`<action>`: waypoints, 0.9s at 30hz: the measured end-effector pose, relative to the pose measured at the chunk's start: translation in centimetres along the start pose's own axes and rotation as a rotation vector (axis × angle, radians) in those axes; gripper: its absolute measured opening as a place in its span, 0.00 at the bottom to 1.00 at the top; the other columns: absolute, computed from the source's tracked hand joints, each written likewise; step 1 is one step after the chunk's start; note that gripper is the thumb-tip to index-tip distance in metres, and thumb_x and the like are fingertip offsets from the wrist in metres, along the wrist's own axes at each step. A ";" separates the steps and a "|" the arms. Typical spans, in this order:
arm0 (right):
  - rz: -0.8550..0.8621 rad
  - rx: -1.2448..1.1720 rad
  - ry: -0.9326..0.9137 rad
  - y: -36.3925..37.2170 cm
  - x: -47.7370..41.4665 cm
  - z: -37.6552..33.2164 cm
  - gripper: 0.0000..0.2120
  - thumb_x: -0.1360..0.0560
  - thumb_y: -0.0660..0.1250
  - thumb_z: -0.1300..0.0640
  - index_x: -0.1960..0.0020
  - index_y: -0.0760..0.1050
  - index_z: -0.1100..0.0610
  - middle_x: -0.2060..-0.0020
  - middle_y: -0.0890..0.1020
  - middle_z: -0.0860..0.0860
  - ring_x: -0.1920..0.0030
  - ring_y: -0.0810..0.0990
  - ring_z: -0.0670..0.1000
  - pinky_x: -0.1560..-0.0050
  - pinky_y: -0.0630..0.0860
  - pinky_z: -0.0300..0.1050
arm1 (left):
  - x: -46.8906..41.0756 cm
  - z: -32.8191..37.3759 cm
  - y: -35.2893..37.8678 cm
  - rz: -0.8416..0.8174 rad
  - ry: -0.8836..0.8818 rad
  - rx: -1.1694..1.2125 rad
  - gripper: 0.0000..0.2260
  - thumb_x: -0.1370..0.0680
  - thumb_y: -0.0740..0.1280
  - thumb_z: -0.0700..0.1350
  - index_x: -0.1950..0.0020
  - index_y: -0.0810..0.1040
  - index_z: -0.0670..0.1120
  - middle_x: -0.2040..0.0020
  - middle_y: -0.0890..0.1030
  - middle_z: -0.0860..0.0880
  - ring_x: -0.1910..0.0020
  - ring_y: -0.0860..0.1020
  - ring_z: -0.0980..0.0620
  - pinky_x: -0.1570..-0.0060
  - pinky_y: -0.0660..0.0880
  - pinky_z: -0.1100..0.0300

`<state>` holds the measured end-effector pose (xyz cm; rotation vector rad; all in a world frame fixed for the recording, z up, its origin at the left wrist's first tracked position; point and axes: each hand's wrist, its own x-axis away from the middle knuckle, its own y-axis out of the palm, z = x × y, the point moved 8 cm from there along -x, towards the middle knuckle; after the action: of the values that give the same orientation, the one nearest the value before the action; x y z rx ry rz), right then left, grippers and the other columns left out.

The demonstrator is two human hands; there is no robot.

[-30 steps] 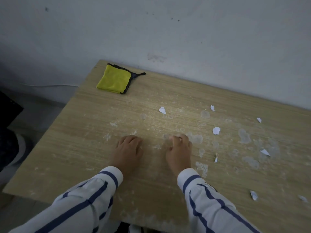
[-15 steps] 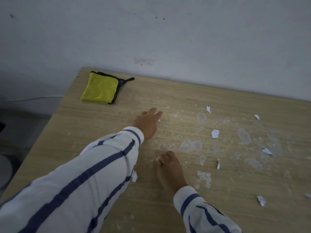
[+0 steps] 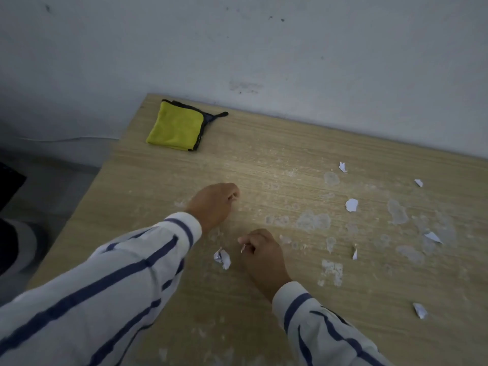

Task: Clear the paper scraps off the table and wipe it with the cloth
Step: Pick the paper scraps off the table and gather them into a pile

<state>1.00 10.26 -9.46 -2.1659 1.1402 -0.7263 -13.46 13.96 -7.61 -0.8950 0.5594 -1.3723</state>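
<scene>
While the right hand (image 3: 261, 256) rests on the table (image 3: 264, 143) with its fingers curled round a small scrap (image 3: 244, 248), a white sliver showing at the thumb, the left hand (image 3: 212, 204) lies farther out, knuckles up and fingers bunched; whether it has caught anything under them I cannot tell. The yellow cloth (image 3: 175, 128) sits folded at the far left corner, well apart from both hands, so wiping looks some way off. The main risk is losing what is gathered. A crumpled scrap (image 3: 222, 258) lies loose on the wood between the two wrists, just beside the left sleeve (image 3: 148, 260), and a sweep of that cuff could flick it off the near edge to the floor. The other paper scraps (image 3: 351, 205) are scattered to the right, well apart from one another, some lying near pale dried smears; thin, flat pieces there may resist a pinch and tear. A fist with bits in it could also spill them as it opens for the next one.
</scene>
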 end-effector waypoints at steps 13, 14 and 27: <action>-0.151 0.085 -0.040 3.6 2.1 -2.5 0.10 0.25 0.63 0.62 0.45 0.76 0.60 0.47 0.71 0.54 0.53 0.73 0.53 0.51 0.68 0.38 | 11.2 -2.1 2.9 0.077 -0.054 0.066 0.08 0.25 0.65 0.37 0.49 0.81 0.42 0.51 0.76 0.45 0.56 0.76 0.46 0.54 0.73 0.57; -0.143 0.087 -0.034 3.8 2.1 -2.4 0.09 0.24 0.62 0.62 0.45 0.76 0.60 0.48 0.71 0.53 0.53 0.73 0.52 0.51 0.69 0.38 | 11.4 -2.0 3.2 0.082 -0.056 0.066 0.08 0.25 0.65 0.37 0.48 0.81 0.42 0.51 0.76 0.44 0.56 0.76 0.46 0.54 0.74 0.55; -0.099 0.060 -0.012 3.4 2.5 -2.6 0.14 0.23 0.60 0.58 0.39 0.73 0.60 0.43 0.72 0.55 0.47 0.75 0.55 0.47 0.69 0.39 | 12.3 -1.4 3.5 0.071 -0.094 0.081 0.12 0.21 0.60 0.44 0.40 0.76 0.43 0.45 0.74 0.44 0.49 0.73 0.47 0.46 0.73 0.54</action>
<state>-1.35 5.90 -9.55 -2.1854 0.9983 -0.7795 -10.67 1.47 -9.36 -0.8614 0.4559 -1.2733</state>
